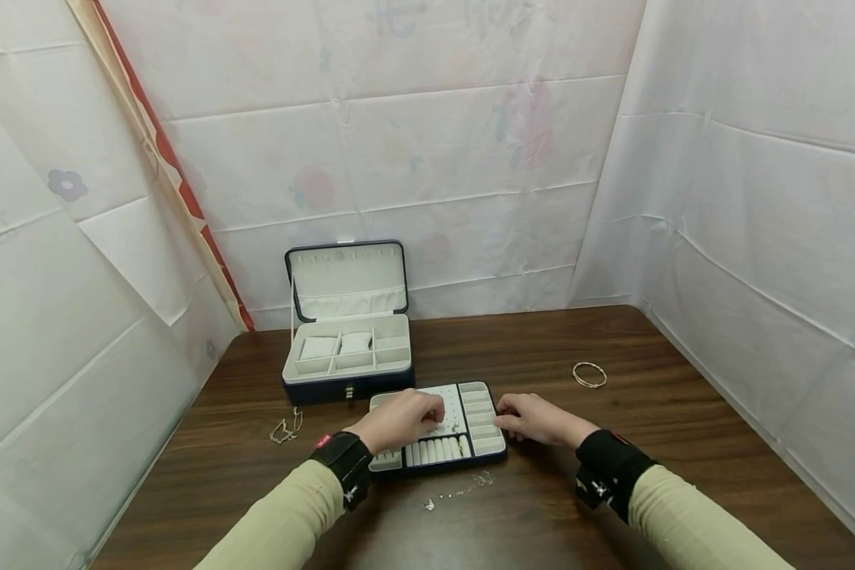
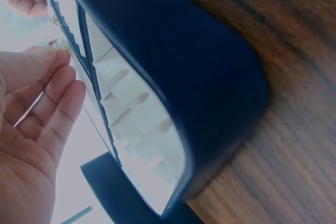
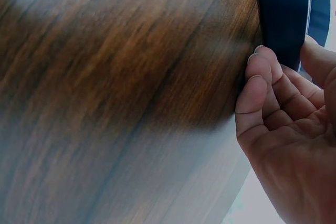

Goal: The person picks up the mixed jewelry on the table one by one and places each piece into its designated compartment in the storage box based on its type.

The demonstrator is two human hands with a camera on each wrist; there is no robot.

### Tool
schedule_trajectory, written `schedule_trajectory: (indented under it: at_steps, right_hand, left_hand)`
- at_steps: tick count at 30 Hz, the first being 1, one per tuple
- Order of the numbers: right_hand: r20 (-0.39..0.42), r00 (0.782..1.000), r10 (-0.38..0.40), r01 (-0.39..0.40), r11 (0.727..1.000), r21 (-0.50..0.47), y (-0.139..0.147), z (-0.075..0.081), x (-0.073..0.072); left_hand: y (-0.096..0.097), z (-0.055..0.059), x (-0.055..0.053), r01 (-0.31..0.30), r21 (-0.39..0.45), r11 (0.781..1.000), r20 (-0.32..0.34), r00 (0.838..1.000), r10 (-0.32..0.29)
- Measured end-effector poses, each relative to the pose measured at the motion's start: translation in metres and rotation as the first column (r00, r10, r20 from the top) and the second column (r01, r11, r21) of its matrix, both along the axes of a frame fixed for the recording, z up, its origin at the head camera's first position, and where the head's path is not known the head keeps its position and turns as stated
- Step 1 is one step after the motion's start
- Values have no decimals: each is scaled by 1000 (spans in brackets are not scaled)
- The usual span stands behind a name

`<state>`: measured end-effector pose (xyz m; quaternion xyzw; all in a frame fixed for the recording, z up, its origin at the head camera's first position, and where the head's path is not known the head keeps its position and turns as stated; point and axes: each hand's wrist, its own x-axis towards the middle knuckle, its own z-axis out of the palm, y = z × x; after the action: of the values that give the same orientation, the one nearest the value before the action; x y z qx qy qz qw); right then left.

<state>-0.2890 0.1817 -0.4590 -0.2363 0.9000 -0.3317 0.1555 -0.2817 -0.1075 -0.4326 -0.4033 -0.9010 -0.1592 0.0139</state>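
Observation:
A navy jewelry tray with pale compartments, ring rolls and a white earring panel lies on the table before me. Over that panel is my left hand; in the left wrist view its thumb and forefinger pinch a small glittering earring, partly hidden by the fingertips. My right hand holds the tray's right edge, thumb at the rim and curled fingers against the navy side wall. Several tiny pieces sit on the panel near my left fingers.
Behind the tray stands an open navy jewelry box, lid up, with two cushions inside. A chain lies on the left, a bangle on the right. Small earrings and a fine chain lie in front.

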Motion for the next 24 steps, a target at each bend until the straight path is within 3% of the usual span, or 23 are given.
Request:
schedule_trajectory:
  at_steps: [11, 24]
  right_hand:
    - [1, 1000, -1, 1, 1000, 1, 0, -1, 0]
    - [-1, 1000, -5, 5, 1000, 15, 1, -1, 1]
  left_hand:
    - [2, -3, -2, 24, 19, 1000, -26, 999, -23]
    - [10, -4, -2, 29, -27, 999, -60, 998, -31]
